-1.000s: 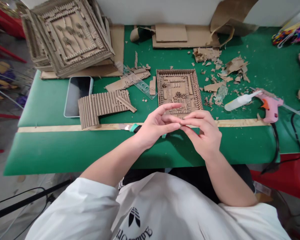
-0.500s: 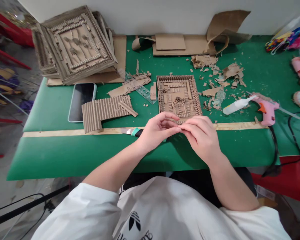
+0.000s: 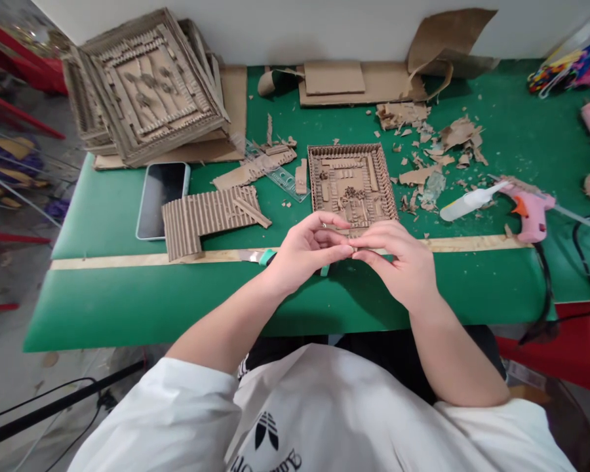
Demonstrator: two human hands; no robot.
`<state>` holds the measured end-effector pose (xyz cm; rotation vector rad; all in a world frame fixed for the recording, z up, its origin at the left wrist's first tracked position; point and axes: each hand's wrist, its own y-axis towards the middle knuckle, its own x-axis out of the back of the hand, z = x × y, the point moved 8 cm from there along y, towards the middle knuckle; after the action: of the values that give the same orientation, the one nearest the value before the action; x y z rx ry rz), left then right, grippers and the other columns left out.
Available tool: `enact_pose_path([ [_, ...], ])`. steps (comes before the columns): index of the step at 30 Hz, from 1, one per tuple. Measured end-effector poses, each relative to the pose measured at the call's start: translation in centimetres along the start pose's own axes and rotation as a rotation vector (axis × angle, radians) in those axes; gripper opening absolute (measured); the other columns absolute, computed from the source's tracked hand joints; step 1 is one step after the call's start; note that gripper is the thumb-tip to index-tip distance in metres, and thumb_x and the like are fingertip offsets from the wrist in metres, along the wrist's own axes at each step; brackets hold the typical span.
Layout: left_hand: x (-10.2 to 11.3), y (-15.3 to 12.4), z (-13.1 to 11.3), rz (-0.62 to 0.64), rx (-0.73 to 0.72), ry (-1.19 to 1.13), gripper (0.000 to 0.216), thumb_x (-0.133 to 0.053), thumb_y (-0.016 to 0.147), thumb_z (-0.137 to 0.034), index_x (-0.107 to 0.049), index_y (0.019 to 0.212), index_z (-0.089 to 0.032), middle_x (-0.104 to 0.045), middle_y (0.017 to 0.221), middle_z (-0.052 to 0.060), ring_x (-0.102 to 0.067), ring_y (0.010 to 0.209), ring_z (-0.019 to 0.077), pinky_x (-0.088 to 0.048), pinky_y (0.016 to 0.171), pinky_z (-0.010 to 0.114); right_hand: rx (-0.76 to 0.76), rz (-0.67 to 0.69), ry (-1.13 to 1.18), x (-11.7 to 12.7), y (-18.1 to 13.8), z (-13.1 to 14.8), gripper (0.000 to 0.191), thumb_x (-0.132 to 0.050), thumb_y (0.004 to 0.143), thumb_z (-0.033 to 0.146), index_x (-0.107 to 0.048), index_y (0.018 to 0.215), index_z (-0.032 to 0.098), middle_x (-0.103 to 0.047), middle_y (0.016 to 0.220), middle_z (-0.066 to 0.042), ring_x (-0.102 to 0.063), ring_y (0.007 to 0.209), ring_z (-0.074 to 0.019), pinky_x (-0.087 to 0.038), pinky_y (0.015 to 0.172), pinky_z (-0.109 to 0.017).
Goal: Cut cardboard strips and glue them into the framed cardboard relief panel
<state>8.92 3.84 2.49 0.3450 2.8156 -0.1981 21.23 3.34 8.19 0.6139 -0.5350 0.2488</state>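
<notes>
— What is shown at the centre?
— The left hand [image 3: 305, 252] and the right hand [image 3: 407, 262] are brought together above the green table [image 3: 142, 305], thumbs and fingers pinched tip to tip.
— Is anything gripped?
— That cannot be told; any piece between the fingertips is too small and too hidden by the fingers to be made out.
— And where is the cardboard tray [image 3: 388, 180] placed?
— It is set on the table just beyond the fingertips, outside both grips, its near edge partly blocked from view by the hands.
— What is seen around it?
— A knife [image 3: 266, 257] is partly hidden by the left hand; farther left, a phone [image 3: 158, 196] is overlapped by a ridged cardboard sheet [image 3: 209, 216]. To the tray's right, torn scraps [image 3: 459, 136] are strewn near a white bottle [image 3: 465, 204] and a pink glue gun [image 3: 535, 211].
</notes>
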Motion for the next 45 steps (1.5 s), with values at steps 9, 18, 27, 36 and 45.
enact_pose_path([
  [9,6.2,-0.4,-5.9,-0.286,-0.321,0.470,0.027,-0.065,0.080,-0.029,-0.060,0.104,-0.019,-0.069,0.083,0.001,-0.069,0.084,0.0144,-0.055,0.077,0.026,0.075,-0.066,-0.252,0.8,3.0,-0.7,0.011,-0.061,0.083,0.030,-0.068,0.084,0.021,-0.064,0.081,-0.002,-0.056,0.084,-0.0117,-0.046,0.077,-0.029],
  [18,10.1,-1.3,-6.0,-0.491,-0.382,0.958,0.023,-0.058,0.082,-0.024,-0.064,0.104,-0.022,-0.069,0.084,0.000,-0.064,0.078,0.0137,-0.048,0.070,0.024,0.132,0.186,-0.589,-5.9,5.3,-4.3,0.011,-0.064,0.079,0.026,-0.068,0.074,0.017,-0.054,0.084,-0.006,-0.042,0.084,-0.0139,-0.039,0.069,-0.029],
  [27,7.1,-1.2,-5.3,-0.309,-0.477,1.193,0.022,-0.051,0.089,-0.024,-0.062,0.108,-0.020,-0.070,0.085,0.002,-0.062,0.076,0.0146,-0.047,0.077,0.028,0.142,0.315,-0.724,-7.1,4.8,-5.1,0.017,-0.058,0.084,0.027,-0.070,0.078,0.017,-0.057,0.087,-0.007,-0.038,0.084,-0.0149,-0.034,0.072,-0.030],
  [36,6.0,-1.3,-5.2,-0.261,-0.567,1.222,0.019,-0.050,0.090,-0.020,-0.063,0.104,-0.018,-0.071,0.083,0.003,-0.064,0.080,0.0155,-0.048,0.076,0.028,0.133,0.314,-0.764,-7.3,4.5,-5.1,0.020,-0.056,0.085,0.028,-0.070,0.077,0.016,-0.059,0.087,-0.008,-0.040,0.086,-0.0158,-0.034,0.074,-0.032],
  [45,6.6,-1.1,-4.8,-0.266,-0.480,1.124,0.020,-0.052,0.088,-0.020,-0.065,0.103,-0.018,-0.071,0.087,0.005,-0.065,0.084,0.0175,-0.049,0.068,0.026,0.137,0.172,-0.471,-5.8,4.5,-3.4,0.015,-0.059,0.084,0.030,-0.070,0.082,0.019,-0.060,0.083,-0.005,-0.046,0.085,-0.0140,-0.041,0.075,-0.030],
])
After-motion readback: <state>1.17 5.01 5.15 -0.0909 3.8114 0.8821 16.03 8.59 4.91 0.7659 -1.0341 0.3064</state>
